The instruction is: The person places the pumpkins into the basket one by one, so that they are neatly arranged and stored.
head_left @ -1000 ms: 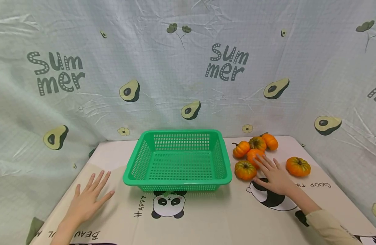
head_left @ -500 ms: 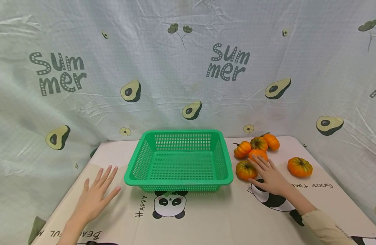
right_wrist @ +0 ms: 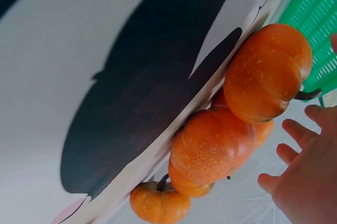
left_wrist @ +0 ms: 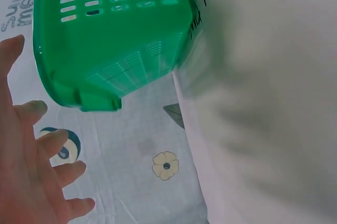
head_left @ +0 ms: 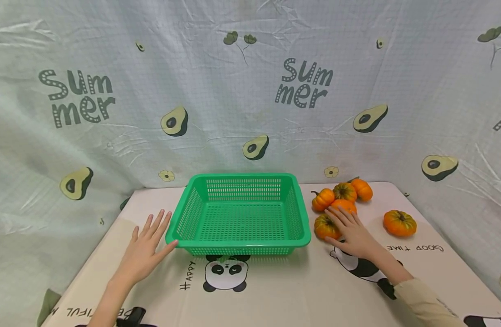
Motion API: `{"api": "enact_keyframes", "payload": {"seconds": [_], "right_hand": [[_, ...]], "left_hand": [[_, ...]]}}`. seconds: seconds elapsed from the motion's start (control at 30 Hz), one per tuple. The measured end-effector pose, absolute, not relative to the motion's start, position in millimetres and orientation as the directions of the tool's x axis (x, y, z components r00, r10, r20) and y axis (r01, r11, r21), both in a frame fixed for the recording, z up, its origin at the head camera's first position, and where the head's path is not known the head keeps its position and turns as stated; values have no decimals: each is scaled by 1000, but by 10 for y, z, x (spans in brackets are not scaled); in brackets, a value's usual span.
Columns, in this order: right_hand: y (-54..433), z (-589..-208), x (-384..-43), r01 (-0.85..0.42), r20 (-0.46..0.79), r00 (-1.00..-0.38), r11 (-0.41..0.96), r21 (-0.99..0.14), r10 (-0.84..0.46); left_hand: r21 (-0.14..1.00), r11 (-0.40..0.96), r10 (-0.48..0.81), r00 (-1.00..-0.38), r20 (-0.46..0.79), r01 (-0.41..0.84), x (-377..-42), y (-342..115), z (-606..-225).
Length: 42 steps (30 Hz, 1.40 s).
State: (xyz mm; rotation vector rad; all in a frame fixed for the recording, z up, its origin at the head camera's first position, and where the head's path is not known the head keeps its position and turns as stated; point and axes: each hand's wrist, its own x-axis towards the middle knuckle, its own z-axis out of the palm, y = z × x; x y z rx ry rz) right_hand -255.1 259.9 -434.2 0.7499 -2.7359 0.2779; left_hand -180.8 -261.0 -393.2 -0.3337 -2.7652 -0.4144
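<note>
A green plastic basket (head_left: 238, 244) with slotted walls stands mid-table, nothing inside it. My left hand (head_left: 142, 256), fingers spread, is at the basket's left front corner; in the left wrist view the hand (left_wrist: 31, 176) shows apart from the basket wall (left_wrist: 116, 39). My right hand (head_left: 354, 236) hovers with straight fingers over the near pumpkins, holding nothing. Below it lie a green-and-orange pumpkin (head_left: 325, 227) and an orange pumpkin (head_left: 343, 205), partly covered by the fingers. In the right wrist view the hand (right_wrist: 310, 166) is beside the nearest pumpkin (right_wrist: 268, 74).
Behind these sit a small stemmed pumpkin (head_left: 323, 199), a greenish one (head_left: 345, 192) and an orange one (head_left: 361, 189). A flat pumpkin (head_left: 400, 223) lies alone at the right. A patterned curtain (head_left: 218, 91) hangs behind the table (head_left: 275, 295).
My left hand has moved right and forward to the basket's corner. My right hand has shifted slightly left over the near pumpkins. Basket and pumpkins stay in place.
</note>
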Motion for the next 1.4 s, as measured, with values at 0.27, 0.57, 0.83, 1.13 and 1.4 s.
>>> {"api": "enact_keyframes", "payload": {"seconds": [0.27, 0.57, 0.83, 1.13, 1.4], "right_hand": [[2569, -4344, -2610, -529, 337, -815, 842, -104, -471], [2570, -4339, -2649, -483, 311, -848, 868, -116, -430], [2575, -4358, -2676, -454, 293, -864, 885, -103, -410], [2574, -4371, -2691, -449, 259, -872, 890, -80, -416], [2558, -4369, -2699, -442, 255, -877, 892, -98, -407]], "left_hand": [[250, 929, 189, -932, 311, 272, -1921, -2512, -3891], [239, 930, 208, -935, 289, 281, -2057, -2437, -3913], [257, 931, 193, -948, 253, 259, -2081, -2406, -3929], [233, 940, 188, -950, 250, 248, -2085, -2398, -3931], [209, 948, 184, -947, 264, 242, -2092, -2392, -3946]]}}
